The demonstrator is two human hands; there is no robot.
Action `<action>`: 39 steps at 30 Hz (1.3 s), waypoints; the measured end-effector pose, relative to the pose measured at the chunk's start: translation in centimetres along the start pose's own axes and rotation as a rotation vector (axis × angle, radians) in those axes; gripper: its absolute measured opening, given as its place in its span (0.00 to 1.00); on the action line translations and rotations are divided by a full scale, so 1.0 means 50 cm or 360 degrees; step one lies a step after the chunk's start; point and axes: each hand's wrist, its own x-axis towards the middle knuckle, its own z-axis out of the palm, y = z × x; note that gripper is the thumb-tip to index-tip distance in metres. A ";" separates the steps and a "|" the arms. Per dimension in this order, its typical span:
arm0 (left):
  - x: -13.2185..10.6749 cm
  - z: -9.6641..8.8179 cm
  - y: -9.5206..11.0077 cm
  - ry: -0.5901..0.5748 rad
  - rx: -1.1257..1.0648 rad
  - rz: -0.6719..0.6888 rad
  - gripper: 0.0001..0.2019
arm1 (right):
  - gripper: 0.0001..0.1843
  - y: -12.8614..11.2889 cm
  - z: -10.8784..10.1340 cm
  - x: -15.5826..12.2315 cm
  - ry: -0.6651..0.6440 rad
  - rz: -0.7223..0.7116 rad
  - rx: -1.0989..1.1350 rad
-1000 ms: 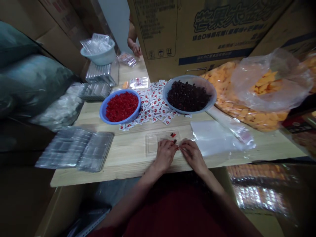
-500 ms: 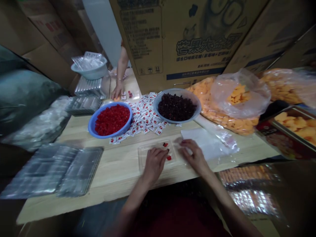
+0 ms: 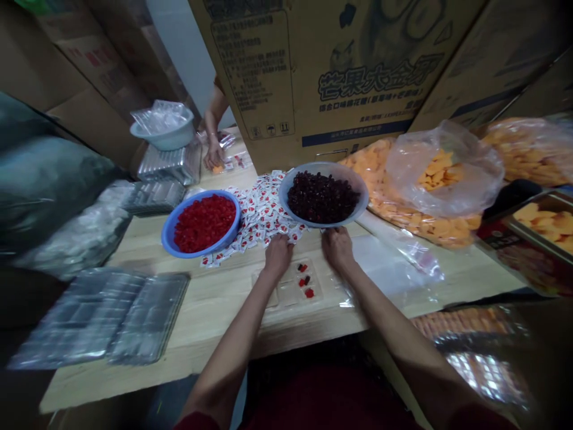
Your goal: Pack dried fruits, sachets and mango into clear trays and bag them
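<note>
My left hand (image 3: 278,254) is at the near edge of a heap of small white-and-red packets (image 3: 257,209), fingers curled down; what they pinch, if anything, is hidden. My right hand (image 3: 339,246) is closed just under the near rim of a pale bowl (image 3: 289,206) of dark red pieces (image 3: 322,196); its fingertips are hidden. Between my forearms lies a clear plastic tray (image 3: 289,292) with compartments. Along its right side sit several small red and dark pieces (image 3: 304,280). Left of the packets stands a blue bowl (image 3: 166,236) of bright red pieces (image 3: 205,222).
Stacked clear trays (image 3: 147,316) lie at the left. Bags of orange pieces (image 3: 447,221) and a clear plastic sheet (image 3: 389,263) are on the right. Across the table, another person's hand (image 3: 213,156) works beside a large carton (image 3: 335,77).
Both hands have moved forward, away from the tray, the left to the packets and the right to the bowl's near rim. A dark and red piece shows in the tray's middle right compartment.
</note>
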 end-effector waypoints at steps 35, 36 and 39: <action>-0.183 -0.076 0.006 -0.0004 -0.0407 -0.0371 0.03 | 0.11 -0.154 -0.013 -0.293 -0.0370 -0.0820 0.0463; -0.186 -0.073 0.007 -0.0004 -0.0385 -0.0369 0.03 | 0.11 -0.155 -0.007 -0.293 -0.0360 -0.0823 0.0465; -0.190 -0.075 0.004 0.0000 -0.0364 -0.0346 0.05 | 0.11 -0.151 0.008 -0.291 -0.0284 -0.0803 0.0470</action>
